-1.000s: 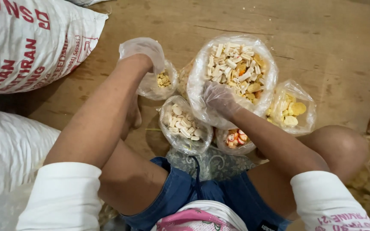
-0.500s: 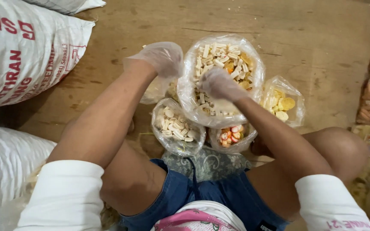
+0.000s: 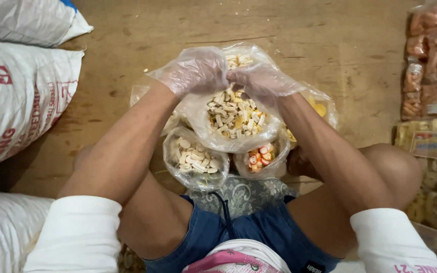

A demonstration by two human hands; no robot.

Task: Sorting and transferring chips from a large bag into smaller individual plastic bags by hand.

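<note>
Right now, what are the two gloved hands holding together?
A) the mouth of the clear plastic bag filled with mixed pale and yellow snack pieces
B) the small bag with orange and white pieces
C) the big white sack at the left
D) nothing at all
A: the left hand and the right hand both pinch the top of the clear bag of mixed snack pieces, above the smaller bags.

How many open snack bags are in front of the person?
5 visible: big bag under both hands, one front-left, one front-centre, one right, one left. More may be hidden.

hands (image 3: 228, 76): clear plastic gloves | sleeves: white, short | shorts: blue denim | shirt: pink-white
</note>
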